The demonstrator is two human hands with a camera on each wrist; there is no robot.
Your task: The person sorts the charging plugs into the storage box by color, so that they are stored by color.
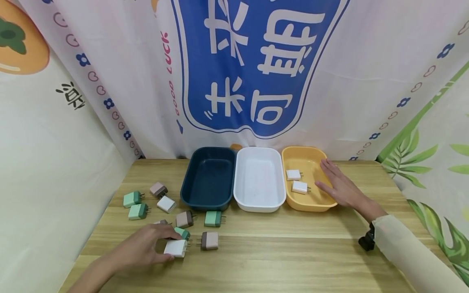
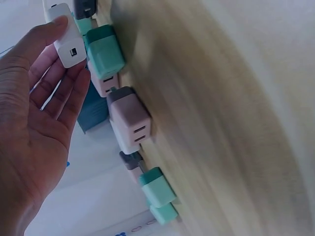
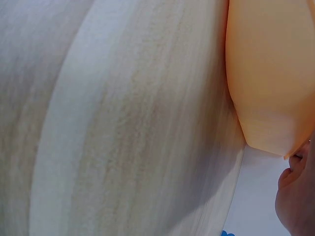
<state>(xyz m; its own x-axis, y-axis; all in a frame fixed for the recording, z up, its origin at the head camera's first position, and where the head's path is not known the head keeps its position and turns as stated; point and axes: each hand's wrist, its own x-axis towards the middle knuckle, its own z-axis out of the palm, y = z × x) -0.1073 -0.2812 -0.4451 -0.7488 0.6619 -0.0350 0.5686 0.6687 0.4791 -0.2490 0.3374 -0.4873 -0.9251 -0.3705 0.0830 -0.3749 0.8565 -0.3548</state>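
Observation:
My left hand (image 1: 141, 247) pinches a white charger plug (image 1: 176, 248) between thumb and fingers, low over the near left of the table. In the left wrist view, the thumb lies across that white plug (image 2: 70, 43), whose port end shows. Around it are green plugs (image 1: 212, 219), pinkish-brown plugs (image 1: 210, 241) and one more white plug (image 1: 166, 204). A green plug (image 1: 182, 233) is partly hidden behind the held one. My right hand (image 1: 340, 188) rests at the right rim of the yellow tray (image 1: 311, 206), fingers extended. Two white plugs (image 1: 300, 187) lie inside that tray.
A dark blue tray (image 1: 207, 206) and a white tray (image 1: 259, 208) stand side by side, left of the yellow one. All three are at the back of the wooden table (image 1: 278, 252), before a printed curtain (image 1: 329, 101). Patterned cloth hangs at both sides.

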